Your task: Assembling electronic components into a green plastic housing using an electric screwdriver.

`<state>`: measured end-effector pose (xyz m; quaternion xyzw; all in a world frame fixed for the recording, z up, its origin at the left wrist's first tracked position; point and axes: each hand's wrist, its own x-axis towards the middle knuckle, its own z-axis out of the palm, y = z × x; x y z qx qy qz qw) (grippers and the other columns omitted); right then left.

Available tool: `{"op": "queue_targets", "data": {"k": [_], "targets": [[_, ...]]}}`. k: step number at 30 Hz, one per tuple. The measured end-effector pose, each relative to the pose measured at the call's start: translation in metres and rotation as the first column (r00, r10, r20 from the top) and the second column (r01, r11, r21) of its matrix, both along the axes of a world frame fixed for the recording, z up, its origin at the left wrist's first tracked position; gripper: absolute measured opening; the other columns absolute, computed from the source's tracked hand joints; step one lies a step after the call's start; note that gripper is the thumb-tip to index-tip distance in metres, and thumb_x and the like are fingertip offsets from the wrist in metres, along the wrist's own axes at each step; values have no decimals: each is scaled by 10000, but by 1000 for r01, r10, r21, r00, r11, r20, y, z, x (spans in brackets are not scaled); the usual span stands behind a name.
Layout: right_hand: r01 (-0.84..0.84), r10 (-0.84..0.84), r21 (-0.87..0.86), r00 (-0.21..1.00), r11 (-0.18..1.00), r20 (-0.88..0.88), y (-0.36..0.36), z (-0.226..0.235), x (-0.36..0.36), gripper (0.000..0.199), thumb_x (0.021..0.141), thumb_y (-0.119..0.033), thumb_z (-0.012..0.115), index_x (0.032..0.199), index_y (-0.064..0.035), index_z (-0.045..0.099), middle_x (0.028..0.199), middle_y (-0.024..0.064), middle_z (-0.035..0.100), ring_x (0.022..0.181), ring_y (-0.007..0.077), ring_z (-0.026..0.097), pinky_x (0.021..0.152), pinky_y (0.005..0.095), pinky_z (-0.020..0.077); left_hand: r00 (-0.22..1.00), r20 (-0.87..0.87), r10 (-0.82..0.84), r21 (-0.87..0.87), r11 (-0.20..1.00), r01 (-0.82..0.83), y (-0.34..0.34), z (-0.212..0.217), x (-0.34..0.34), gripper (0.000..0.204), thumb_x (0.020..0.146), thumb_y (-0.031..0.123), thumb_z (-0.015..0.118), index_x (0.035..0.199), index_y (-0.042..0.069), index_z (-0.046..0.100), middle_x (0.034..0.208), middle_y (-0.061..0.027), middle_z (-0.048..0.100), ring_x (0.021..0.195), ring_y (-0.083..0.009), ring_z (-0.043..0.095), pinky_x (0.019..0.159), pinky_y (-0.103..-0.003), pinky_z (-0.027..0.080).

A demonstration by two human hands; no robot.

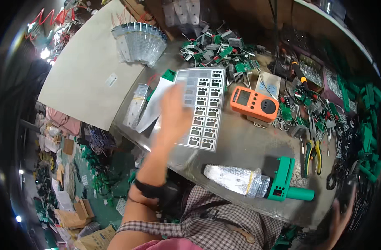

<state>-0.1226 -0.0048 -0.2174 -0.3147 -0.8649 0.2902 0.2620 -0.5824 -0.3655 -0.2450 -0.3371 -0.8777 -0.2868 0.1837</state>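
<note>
My left hand, smeared by motion, is over the left side of a sheet of black-and-white stickers; its fingers are too blurred to read. A white paper strip lies beside that hand. At the lower right, my right hand shows partly at the table's edge, fingers stretched apart and nothing seen in them. Between me and the sheet lies a green plastic device with a round handle. Its other end is a silver bubble-wrapped part with a yellow band around it.
An orange meter with a screen and round socket sits right of the sheet. Yellow-and-green pliers lie farther right. Green circuit boards with wires are heaped behind. Bubble-wrapped pieces are fanned on a large beige board at left.
</note>
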Motion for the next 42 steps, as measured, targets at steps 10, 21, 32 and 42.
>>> {"op": "queue_targets", "data": {"k": [10,21,32,42], "targets": [[173,-211,216,963,961,168,-45,55,-63,707,827,75,657,1489,-30,434,1422,189,547,1292,304,532,1101,388,382,882,-37,470,-503,754,-423,-121,-8,-57,820,807,-16,579,1546,140,257,1109,-137,720,980,-383,683,849,-484,529],[-600,603,-64,788,797,124,-142,51,-174,630,801,-58,768,1390,-36,548,1211,175,668,1152,253,632,997,364,481,854,250,456,-442,839,-318,-66,21,-76,762,856,103,608,1531,2,270,1234,-271,623,1128,-402,620,972,-436,491],[-559,164,-665,812,495,-560,-130,34,-205,933,854,-14,747,1567,15,145,948,104,700,883,136,654,816,275,509,-90,789,-608,611,760,223,47,72,112,858,844,-24,696,1562,-32,228,1331,-135,613,1165,-164,617,1037,-322,455],[-179,257,345,947,921,-193,-103,-1,-155,357,749,-100,818,1092,-101,716,858,-5,661,825,174,609,749,317,472,98,800,-592,561,795,232,113,30,147,875,864,16,715,1536,-109,167,1238,-140,619,1139,-155,597,966,-301,484]]}}
